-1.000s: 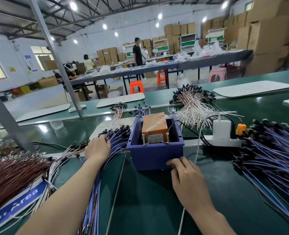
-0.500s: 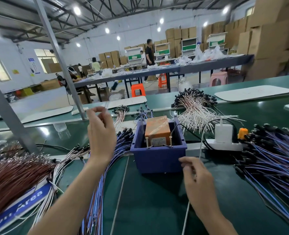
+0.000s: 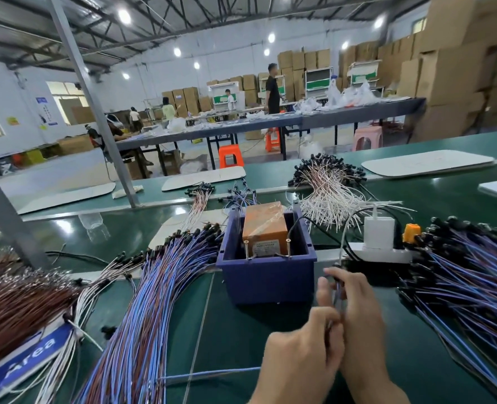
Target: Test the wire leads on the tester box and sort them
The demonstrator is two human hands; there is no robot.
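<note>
Wire lead (image 3: 338, 290), a single thin blue-and-purple strand, stands nearly upright between my two hands, just in front of the right front corner of the tester box (image 3: 266, 277) and apart from it. Half a second ago my left hand (image 3: 301, 355) was raised over the blue-and-purple bundle (image 3: 159, 301) on the left with a strand pinched in its fingertips, while my right hand (image 3: 358, 313) waited alone by the box. The left hand has since crossed the bench to meet the right. My left fingers curl and pinch the lower part of the lead, and my right thumb and fingers pinch it higher up. I judge that one lead is picked and is being passed over or straightened, with the test itself not yet made: it touches neither of the two brass posts (image 3: 246, 249) in front of the orange-taped unit (image 3: 266, 225) inside the box. The lead is motion-blurred, so I cannot make out its ends. Outward lie a second blue-and-purple heap (image 3: 474, 290) at right, white leads (image 3: 328, 196) behind the box, brown leads (image 3: 14, 310) at far left, and a white power strip (image 3: 387, 253) on the green bench (image 3: 241, 351).
</note>
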